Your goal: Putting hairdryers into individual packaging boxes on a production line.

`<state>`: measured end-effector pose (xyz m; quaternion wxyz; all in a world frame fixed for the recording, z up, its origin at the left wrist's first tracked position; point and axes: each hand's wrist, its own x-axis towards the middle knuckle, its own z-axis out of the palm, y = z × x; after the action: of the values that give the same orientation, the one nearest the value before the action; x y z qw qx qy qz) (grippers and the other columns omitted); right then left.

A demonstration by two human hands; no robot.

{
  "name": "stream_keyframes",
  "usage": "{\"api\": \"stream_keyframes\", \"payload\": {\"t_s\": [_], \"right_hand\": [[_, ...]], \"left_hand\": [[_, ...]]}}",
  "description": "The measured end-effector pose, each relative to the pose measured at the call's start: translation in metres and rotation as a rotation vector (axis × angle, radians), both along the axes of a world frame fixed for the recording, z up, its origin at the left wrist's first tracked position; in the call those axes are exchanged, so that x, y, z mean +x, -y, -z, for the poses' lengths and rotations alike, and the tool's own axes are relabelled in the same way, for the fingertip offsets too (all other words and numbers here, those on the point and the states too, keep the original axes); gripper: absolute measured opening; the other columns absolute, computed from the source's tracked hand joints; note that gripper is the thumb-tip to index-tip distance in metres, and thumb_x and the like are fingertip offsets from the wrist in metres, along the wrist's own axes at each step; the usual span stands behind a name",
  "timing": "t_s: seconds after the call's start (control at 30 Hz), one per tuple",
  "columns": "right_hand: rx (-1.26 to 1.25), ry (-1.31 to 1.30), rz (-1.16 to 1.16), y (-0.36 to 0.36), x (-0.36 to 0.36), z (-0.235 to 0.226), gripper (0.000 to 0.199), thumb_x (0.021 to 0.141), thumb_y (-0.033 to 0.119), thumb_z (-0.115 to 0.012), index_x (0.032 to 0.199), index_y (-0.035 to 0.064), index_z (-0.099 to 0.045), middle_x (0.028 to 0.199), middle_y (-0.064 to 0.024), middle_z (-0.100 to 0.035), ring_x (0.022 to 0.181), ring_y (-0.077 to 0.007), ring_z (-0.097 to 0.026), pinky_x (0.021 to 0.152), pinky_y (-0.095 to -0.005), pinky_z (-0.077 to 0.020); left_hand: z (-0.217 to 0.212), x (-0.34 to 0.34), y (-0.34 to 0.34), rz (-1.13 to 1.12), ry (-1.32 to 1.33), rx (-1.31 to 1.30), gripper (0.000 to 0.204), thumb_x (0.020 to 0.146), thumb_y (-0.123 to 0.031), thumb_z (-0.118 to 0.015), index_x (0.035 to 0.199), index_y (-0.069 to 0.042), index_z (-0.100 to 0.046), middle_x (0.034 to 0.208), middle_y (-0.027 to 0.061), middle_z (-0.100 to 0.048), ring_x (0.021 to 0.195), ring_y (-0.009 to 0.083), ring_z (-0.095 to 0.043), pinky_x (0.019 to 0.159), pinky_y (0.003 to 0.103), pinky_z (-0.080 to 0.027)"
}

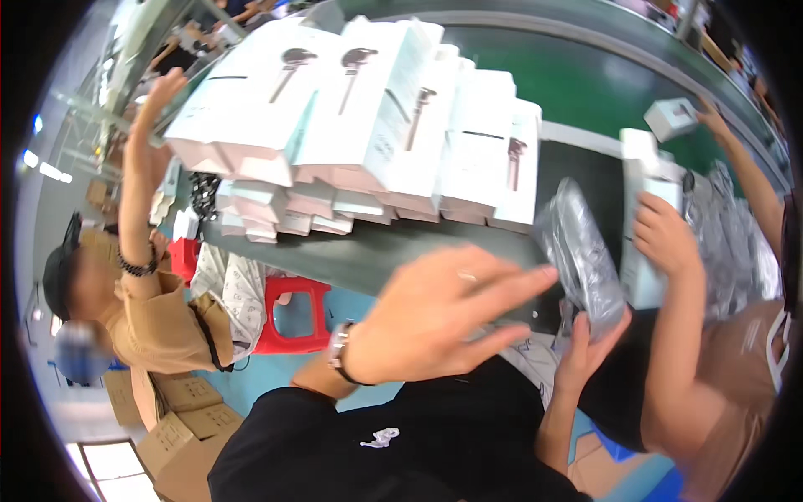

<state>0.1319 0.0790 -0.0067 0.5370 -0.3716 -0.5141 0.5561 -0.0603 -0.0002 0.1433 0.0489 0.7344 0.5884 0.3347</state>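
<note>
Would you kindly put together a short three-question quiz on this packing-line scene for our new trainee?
1. True or false: the right hand holds a clear plastic bag with a dark item inside.
2. The left hand is: A) gripping a white box, B) open with fingers spread, holding nothing, C) resting on the red stool.
3. Fill in: the stack of white boxes lies beside the ___ conveyor belt.

Key: 1 true. 2 B. 3 green.
</note>
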Motion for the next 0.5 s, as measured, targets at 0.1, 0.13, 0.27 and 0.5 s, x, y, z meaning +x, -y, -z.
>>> {"api": "stream_keyframes", "payload": {"t_s": [0.1, 0.13, 0.27, 0.5], "right_hand": [[0.068, 0.256, -0.007, 0.018, 0.014, 0.007, 0.066, 0.082, 0.01, -0.066, 0.136, 0.0003, -0.029, 0.131, -0.0162, -0.038, 0.125, -0.026, -0.036, 0.107, -0.0385, -0.0243], [0.093, 0.306, 0.003, 0.022, 0.015, 0.014, 0.065, 0.082, 0.008, -0.066, 0.137, 0.001, -0.03, 0.132, -0.0168, -0.039, 0.126, -0.0264, -0.035, 0.108, -0.0387, -0.0223], [0.109, 0.354, 0.113, 0.02, 0.012, 0.013, 0.07, 0.077, 0.0, -0.07, 0.137, 0.0021, -0.033, 0.132, -0.0158, -0.04, 0.126, -0.0257, -0.038, 0.107, -0.0377, -0.0256], [0.356, 0.518, 0.128, -0.01, 0.005, 0.024, 0.066, 0.07, 0.0, -0.077, 0.128, 0.002, -0.047, 0.12, -0.0123, -0.049, 0.114, -0.0244, -0.049, 0.096, -0.0336, -0.0393]], "left_hand": [[-0.047, -0.024, 0.008, -0.424, -0.294, 0.318, 0.05, 0.065, -0.013, -0.081, 0.11, -0.004, -0.063, 0.106, 0.0114, -0.064, 0.09, 0.0294, -0.06, 0.081, 0.036, -0.047], [-0.059, -0.032, -0.001, -0.569, -0.428, 0.375, 0.049, 0.066, -0.017, -0.081, 0.109, -0.003, -0.063, 0.108, 0.0115, -0.064, 0.092, 0.0308, -0.06, 0.084, 0.038, -0.046], [-0.059, -0.078, -0.044, -0.661, -0.831, 0.15, 0.052, 0.072, -0.031, -0.075, 0.116, -0.007, -0.06, 0.111, 0.0133, -0.063, 0.102, 0.0331, -0.058, 0.098, 0.047, -0.036], [-0.056, -0.08, -0.059, -0.418, -0.774, -0.002, 0.056, 0.073, -0.033, -0.073, 0.124, -0.017, -0.056, 0.129, 0.0165, -0.055, 0.116, 0.0351, -0.053, 0.104, 0.048, -0.034]]}}
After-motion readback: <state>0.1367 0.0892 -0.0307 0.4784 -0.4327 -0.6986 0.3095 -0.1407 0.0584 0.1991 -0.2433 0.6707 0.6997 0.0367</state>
